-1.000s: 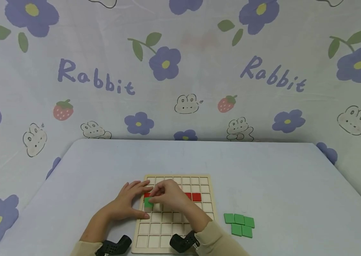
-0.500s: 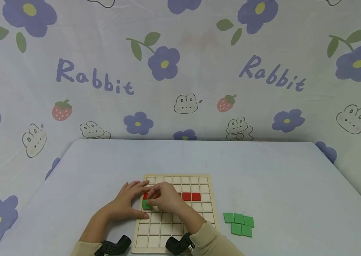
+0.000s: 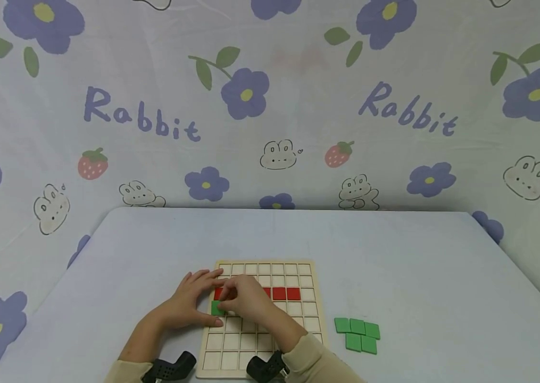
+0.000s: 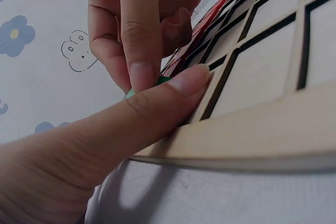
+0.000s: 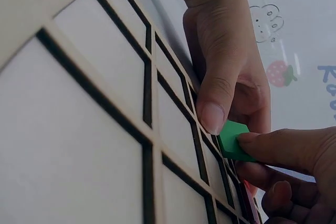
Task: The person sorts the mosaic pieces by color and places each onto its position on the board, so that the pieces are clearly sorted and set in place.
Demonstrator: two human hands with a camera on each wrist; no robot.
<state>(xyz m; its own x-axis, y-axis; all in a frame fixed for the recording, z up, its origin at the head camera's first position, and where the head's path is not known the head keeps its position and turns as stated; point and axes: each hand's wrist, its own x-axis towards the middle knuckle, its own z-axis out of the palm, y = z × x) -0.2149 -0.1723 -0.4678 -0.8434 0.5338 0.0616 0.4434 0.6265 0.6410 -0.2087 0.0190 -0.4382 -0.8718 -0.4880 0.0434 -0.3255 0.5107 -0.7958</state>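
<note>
A wooden grid board (image 3: pixel 246 341) lies on the table, with red square tiles (image 3: pixel 293 293) in one row of its cells. My right hand (image 3: pixel 250 304) pinches a green square tile (image 3: pixel 217 308) between thumb and index finger, at the left end of the row just below the red ones. In the right wrist view the tile (image 5: pixel 234 140) sits slightly tilted at the cell. My left hand (image 3: pixel 183 302) rests along the board's left edge, thumb and fingers spread around that tile. Its thumb (image 4: pixel 157 100) presses on the frame. My right hand hides part of the red row.
Several more green tiles (image 3: pixel 353 342) lie grouped on the white table (image 3: pixel 423 287) to the right of the board. Behind the table hangs a cloth (image 3: pixel 298 106) printed with flowers and rabbits. Each wrist wears a black camera mount (image 3: pixel 174 367).
The right hand has moved slightly left and toward the person, bringing the green tile down to the left end cell below the red row. The left hand has stayed in place.
</note>
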